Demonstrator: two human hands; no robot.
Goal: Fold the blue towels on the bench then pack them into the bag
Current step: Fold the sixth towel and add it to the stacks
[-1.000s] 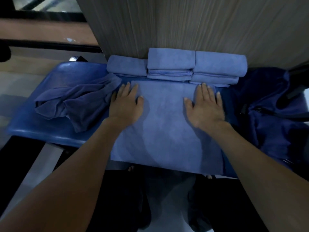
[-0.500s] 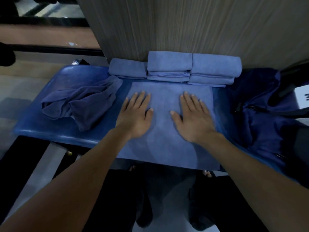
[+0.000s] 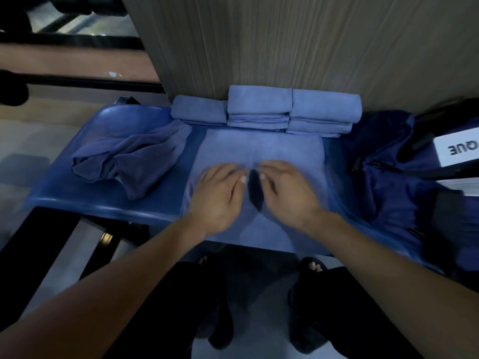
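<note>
Far left on the blue tabletop [image 3: 85,203]: one crumpled towel [image 3: 129,164], darker blue, unfolded, untouched, lying well apart from both hands. Back row against the wood-grain wall [image 3: 285,47]: folded towels [image 3: 261,110] in three adjacent piles, a low one on the left, then two taller ones that look like two towels each, though the exact count is hard to call. Centre: flat towel [image 3: 259,149] spread on the tabletop, near edge hanging over the front, far edge just beside the folded row. Left hand [image 3: 217,195] and right hand [image 3: 290,193] are both on it near the middle, side by side, thumbs almost touching; motion blur is heavy. Fingers [image 3: 225,172] look curled down onto the cloth, loosely together rather than splayed; can't tell whether they're pinching fabric or just pressing it. My read is smoothing, or gathering the centre for the next fold. Right: dark navy bag [image 3: 383,177] slumped on the tabletop end, with a white label [image 3: 456,149] partly cut off by the frame edge; no towels visible in it. Status estimate: folding past halfway, one towel in progress, one waiting on the left, packing not started.
</note>
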